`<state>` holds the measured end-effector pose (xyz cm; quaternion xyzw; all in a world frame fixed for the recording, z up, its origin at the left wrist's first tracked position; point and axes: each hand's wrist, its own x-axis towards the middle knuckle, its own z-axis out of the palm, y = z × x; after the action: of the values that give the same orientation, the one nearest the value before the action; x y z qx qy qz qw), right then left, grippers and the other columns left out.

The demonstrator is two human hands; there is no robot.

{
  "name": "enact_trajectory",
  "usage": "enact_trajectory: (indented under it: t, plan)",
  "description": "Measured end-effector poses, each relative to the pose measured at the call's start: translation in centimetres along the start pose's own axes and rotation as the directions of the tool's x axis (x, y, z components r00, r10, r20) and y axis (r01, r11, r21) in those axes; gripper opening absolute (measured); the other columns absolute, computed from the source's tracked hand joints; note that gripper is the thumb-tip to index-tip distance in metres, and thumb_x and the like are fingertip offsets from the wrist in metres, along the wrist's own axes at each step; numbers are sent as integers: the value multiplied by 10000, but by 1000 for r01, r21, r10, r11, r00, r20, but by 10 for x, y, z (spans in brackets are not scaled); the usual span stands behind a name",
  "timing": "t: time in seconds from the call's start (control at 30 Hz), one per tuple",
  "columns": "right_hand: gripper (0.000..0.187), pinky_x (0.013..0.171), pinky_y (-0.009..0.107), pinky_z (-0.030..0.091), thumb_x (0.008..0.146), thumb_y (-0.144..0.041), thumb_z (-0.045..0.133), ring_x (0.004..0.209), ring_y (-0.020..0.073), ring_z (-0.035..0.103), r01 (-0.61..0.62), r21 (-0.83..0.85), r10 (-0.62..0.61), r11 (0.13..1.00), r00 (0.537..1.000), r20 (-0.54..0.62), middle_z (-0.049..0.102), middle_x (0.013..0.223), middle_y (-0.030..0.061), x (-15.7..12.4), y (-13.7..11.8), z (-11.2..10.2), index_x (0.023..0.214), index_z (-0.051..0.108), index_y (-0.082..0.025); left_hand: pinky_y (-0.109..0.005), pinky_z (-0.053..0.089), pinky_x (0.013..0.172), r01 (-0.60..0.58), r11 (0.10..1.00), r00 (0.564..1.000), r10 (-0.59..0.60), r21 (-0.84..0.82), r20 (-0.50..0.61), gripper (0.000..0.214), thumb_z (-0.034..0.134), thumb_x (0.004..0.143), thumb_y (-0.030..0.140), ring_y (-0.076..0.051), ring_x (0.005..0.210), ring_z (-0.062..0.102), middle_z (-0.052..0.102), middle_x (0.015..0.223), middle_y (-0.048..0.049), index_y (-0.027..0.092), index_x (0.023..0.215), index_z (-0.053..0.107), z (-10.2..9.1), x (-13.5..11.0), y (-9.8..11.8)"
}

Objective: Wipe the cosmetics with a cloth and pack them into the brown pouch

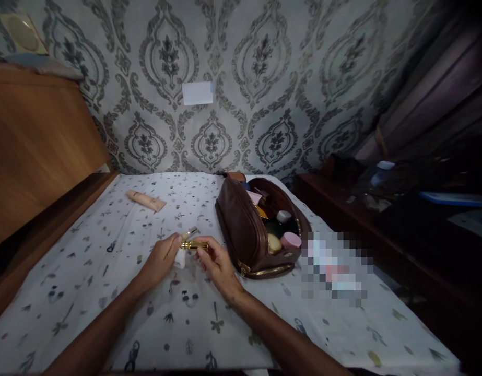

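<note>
Both my hands meet over the middle of a table covered with a white patterned cloth (87,271). My right hand (215,263) pinches a small gold tube (196,245), like a lipstick or small bottle, lying sideways. My left hand (160,261) is closed on the tube's left end, where a white piece (180,258) and a clear cap show. Just right of my hands stands an open brown zip pouch (244,235) holding several small jars and tubes.
A beige tube (145,200) lies on the cloth at the back left. A wooden headboard (37,146) rises at the left. A dark side table (381,209) with clutter stands at the right. A blurred patch covers the cloth beside the pouch.
</note>
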<state>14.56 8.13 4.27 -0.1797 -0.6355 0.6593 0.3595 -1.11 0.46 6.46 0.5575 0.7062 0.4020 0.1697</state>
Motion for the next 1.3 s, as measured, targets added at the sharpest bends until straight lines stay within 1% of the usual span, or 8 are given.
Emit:
enact_trajectory:
  t: [0.17,0.33,0.43,0.63,0.73,0.93,1.13,1.3]
  plan:
    - [613,471,227,422,796,-616,675,654,149,625,-152,128,159,980,986,-44,634,922,10,3,7,2,1255,478,-261,-293,401,629,25,1000,1000,-25,11,-6,426,278,957,513,-169,628,515,540,635,14,231,678,433,-3,3,-1]
    - [551,412,206,287,821,-761,517,423,87,446,-325,148,334,934,942,-41,542,576,-53,6,14,-3,849,543,-211,-286,363,600,-2,997,1000,2,74,-2,389,282,968,478,-157,588,479,482,587,39,236,691,409,-2,2,-7]
    - [463,417,206,276,785,-666,650,468,92,459,-292,161,303,943,952,-50,553,617,-44,6,12,-5,828,578,-211,-285,361,603,-16,997,1000,15,77,6,380,281,980,471,-154,590,479,492,600,43,236,715,419,-2,2,-8]
    - [495,517,225,436,735,-427,779,786,169,639,-142,244,156,959,987,-40,635,1032,31,7,9,-2,1158,582,-259,-285,367,609,-1,998,1000,1,68,-1,362,270,973,452,-156,591,494,497,611,36,245,700,386,-7,3,-4]
    - [565,505,223,441,713,-443,806,765,165,639,-151,236,173,960,982,-77,615,994,15,7,12,-2,1184,551,-265,-291,360,612,-14,998,1000,12,67,27,351,269,973,440,-160,594,496,502,618,30,245,705,386,-7,3,-4]
    - [474,426,214,293,824,-663,611,504,109,509,-348,176,358,921,933,-26,603,685,-4,6,12,-5,873,613,-192,-292,360,623,-25,997,999,22,80,39,338,275,979,440,-163,599,495,497,624,31,246,726,387,-7,2,-5]
    - [319,545,230,425,714,-384,793,736,157,580,-137,139,145,981,988,-48,687,888,23,9,10,-6,965,686,-218,-286,344,611,-24,999,999,23,49,22,346,267,982,437,-158,592,477,468,615,35,244,713,369,-11,4,-6]
    - [337,559,226,450,717,-291,780,746,150,571,-114,138,123,984,991,-59,689,935,18,10,18,-6,1034,675,-243,-286,342,615,-24,999,999,23,39,23,345,281,984,435,-157,589,478,464,612,38,239,716,374,-11,4,-9]
